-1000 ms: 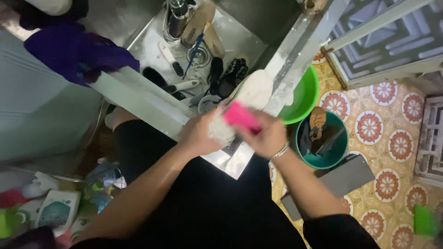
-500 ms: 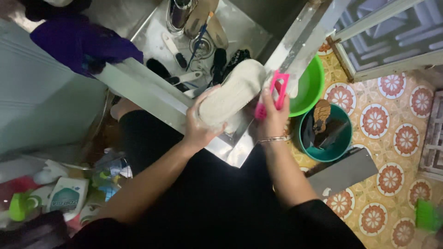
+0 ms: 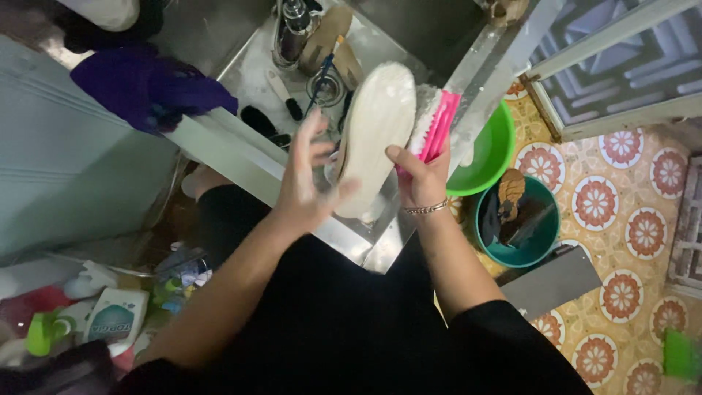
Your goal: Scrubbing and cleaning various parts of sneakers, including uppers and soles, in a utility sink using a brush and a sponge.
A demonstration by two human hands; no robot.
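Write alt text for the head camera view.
Over a steel sink, the left hand holds a pale shoe sole-up while the right hand grips a pink brush beside it. Green basins sit on the tiled floor.

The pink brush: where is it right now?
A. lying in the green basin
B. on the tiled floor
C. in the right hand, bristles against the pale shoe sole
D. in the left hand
C: the right hand grips the pink brush against the pale shoe sole, which the left hand steadies.
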